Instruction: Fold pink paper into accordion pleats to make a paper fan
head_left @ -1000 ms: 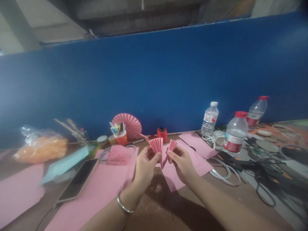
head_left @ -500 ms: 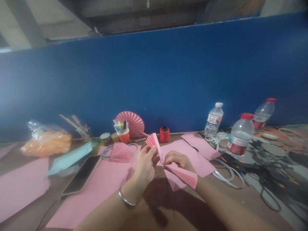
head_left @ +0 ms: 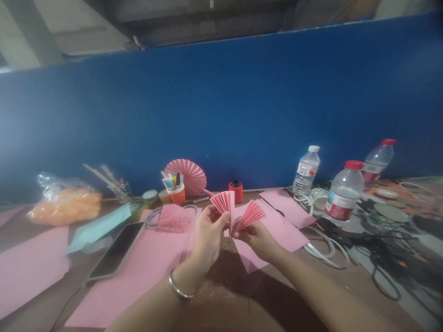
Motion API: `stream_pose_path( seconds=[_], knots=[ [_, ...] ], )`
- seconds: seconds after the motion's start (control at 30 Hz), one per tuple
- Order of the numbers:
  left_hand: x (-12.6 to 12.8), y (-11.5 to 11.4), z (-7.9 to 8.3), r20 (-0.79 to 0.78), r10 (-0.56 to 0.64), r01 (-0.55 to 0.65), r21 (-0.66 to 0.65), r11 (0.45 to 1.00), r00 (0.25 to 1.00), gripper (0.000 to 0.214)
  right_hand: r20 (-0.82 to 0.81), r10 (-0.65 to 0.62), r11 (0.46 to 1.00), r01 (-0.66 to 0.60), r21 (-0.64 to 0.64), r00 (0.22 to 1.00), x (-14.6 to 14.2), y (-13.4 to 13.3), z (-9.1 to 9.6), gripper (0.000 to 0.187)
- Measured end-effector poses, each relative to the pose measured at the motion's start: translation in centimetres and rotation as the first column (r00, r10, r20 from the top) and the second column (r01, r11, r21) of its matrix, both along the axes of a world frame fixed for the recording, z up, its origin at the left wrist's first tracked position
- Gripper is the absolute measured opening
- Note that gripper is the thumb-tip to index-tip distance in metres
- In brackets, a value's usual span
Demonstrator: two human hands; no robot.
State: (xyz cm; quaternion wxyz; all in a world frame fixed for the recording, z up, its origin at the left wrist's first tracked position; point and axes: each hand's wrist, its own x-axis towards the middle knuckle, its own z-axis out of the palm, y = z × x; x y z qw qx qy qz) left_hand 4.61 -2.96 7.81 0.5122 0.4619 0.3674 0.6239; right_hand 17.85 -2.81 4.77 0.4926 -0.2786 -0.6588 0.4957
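Observation:
A pleated pink paper fan (head_left: 249, 215) is held up over the table in both hands. My left hand (head_left: 212, 230) pinches its left half between thumb and fingers, with the pleats spread upward. Low down near the fold, my right hand (head_left: 255, 236) grips the other half, whose pleats spread up and to the right. A plain flat strip stands upright along the middle between the halves. My fingers hide the bottom of the folds.
Behind stand a round pink fan (head_left: 190, 175), a cup of pens (head_left: 176, 190) and a red spool (head_left: 236, 191). Pink sheets (head_left: 138, 272) and a phone (head_left: 116, 251) lie left. Water bottles (head_left: 344, 193) and tangled cables (head_left: 386, 281) are right.
The right half of the fan has swung up from pointing down over my right wrist to spreading upward. My right hand has turned under it, and the left half is spread wider.

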Motion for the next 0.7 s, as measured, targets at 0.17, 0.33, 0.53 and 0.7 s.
stream_pose_path(
  seconds=[0.17,0.33,0.53,0.7],
  knots=[
    [-0.1,-0.2,0.4,-0.212,0.058,-0.041,0.083,0.996,0.976,0.025,-0.067,0.104,0.986,-0.112,-0.126,0.992,-0.1,-0.2,-0.1,0.012],
    [-0.2,-0.2,0.6,-0.179,-0.009,0.019,0.053,0.998,0.984,0.025,-0.143,0.125,0.980,-0.144,-0.138,0.982,0.0,-0.4,-0.5,0.009],
    [-0.1,0.0,0.4,0.030,-0.065,0.065,-0.023,0.998,0.997,0.025,-0.314,0.061,0.971,-0.129,-0.201,0.948,-0.4,-0.1,-1.4,0.009],
    [0.0,-0.4,0.4,0.014,-0.096,0.096,0.013,0.995,0.995,0.023,-0.359,0.053,0.961,-0.145,-0.234,0.932,-0.8,-0.2,-1.1,0.018]
  ],
)
